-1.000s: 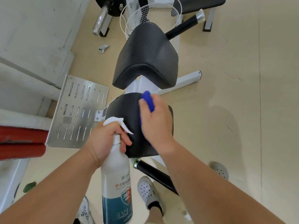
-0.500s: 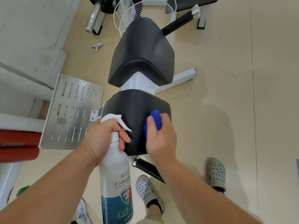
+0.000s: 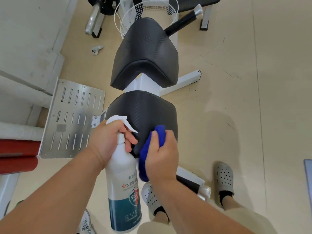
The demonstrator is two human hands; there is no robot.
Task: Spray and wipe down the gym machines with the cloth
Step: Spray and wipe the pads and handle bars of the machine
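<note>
My right hand (image 3: 162, 156) grips a bunched blue cloth (image 3: 148, 152) and presses it against the near right edge of the lower black pad (image 3: 143, 108) of a white-framed gym machine. My left hand (image 3: 108, 141) holds a white spray bottle (image 3: 124, 186) by its neck, a finger on the trigger, just left of the cloth and in front of the pad. A larger black pad (image 3: 145, 53) sits beyond the lower one. The pad's near edge is hidden behind my hands.
A slotted metal footplate (image 3: 70, 119) lies left of the pad, with red padding (image 3: 16, 157) at the far left. A black handle bar with a chrome end (image 3: 194, 184) sticks out below my right hand. A white wire basket (image 3: 145, 12) and more equipment stand beyond. My feet in grey clogs (image 3: 224, 178) are on the beige floor.
My right hand has drawn the blue cloth down the lower pad from its top towards its near right edge. The left hand and the bottle stay put.
</note>
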